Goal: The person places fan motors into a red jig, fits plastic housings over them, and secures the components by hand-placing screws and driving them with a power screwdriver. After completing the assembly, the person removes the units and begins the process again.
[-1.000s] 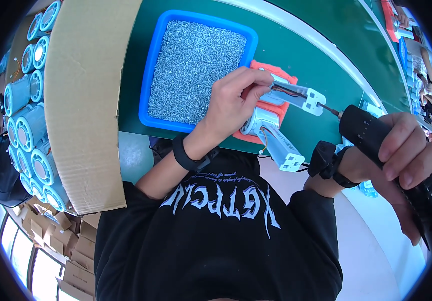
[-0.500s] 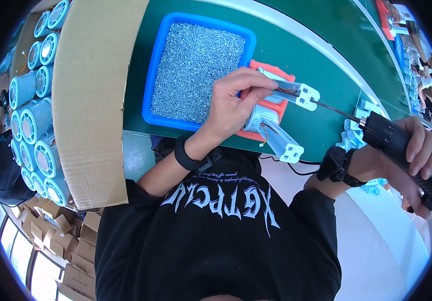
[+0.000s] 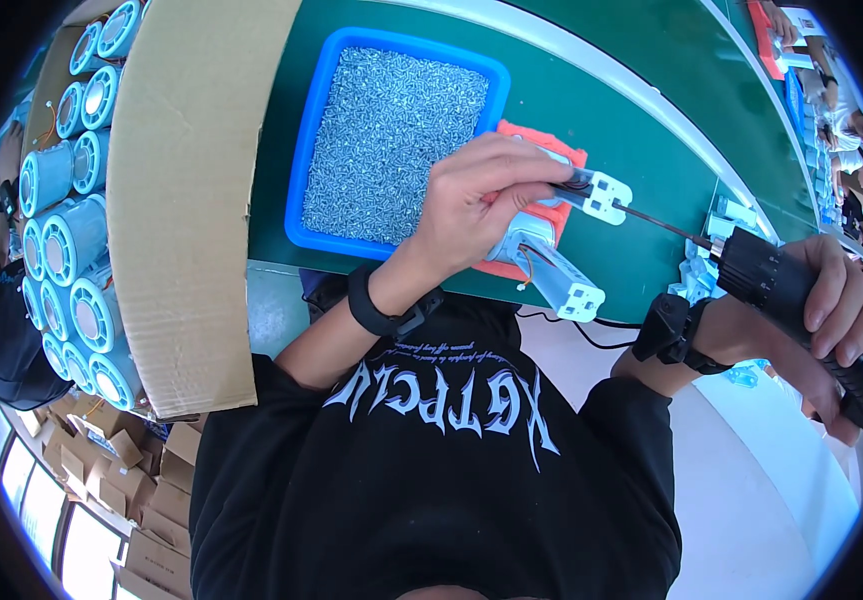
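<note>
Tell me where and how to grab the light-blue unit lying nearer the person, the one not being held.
Probably by its arm, pinched across both long sides near the white end, coming from the person's side. The arm juts past the orange pad that way, and the loose wires sit back by the cylinder, likely out of the way.

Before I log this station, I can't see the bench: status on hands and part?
Left hand holding white part; right hand gripping black screwdriver, bit at the part's end. Second white part alongside; nothing seen blocking the bit.
</note>
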`<state>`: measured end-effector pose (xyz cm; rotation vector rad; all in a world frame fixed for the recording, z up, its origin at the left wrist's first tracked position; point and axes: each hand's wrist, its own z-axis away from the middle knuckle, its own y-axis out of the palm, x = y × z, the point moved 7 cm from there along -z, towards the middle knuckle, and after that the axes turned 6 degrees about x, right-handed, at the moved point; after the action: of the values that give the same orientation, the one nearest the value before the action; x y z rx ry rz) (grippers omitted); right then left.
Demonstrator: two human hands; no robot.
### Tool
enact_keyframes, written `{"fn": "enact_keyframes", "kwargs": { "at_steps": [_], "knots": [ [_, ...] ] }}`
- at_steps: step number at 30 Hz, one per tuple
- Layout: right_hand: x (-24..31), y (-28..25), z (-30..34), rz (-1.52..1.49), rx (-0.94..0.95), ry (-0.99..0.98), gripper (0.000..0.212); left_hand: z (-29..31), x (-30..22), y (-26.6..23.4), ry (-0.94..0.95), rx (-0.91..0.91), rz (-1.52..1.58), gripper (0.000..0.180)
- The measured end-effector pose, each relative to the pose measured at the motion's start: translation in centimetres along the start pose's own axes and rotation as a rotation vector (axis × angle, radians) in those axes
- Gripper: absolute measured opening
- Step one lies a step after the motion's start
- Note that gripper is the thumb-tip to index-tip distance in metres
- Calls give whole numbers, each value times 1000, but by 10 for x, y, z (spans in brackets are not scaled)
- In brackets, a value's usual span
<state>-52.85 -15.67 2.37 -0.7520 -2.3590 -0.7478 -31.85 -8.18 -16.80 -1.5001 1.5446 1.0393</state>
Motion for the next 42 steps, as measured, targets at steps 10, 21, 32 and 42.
{"fn": "enact_keyframes", "kwargs": {
  "at_steps": [10, 21, 32, 42],
  "knots": [
    [-27, 46, 9, 214, 231, 31, 74, 3, 22, 15, -74, 269, -446, 51],
    [-34, 47, 9, 170, 265, 71, 73, 3, 23, 11, -89, 227, -410, 50],
    [-39, 66, 6, 142, 463, 140, 51, 5, 25, 11, -123, 200, -416, 45],
    [-50, 62, 15, 7, 490, 67, 39, 10, 28, 12, -127, 234, -419, 46]
  ]
}}
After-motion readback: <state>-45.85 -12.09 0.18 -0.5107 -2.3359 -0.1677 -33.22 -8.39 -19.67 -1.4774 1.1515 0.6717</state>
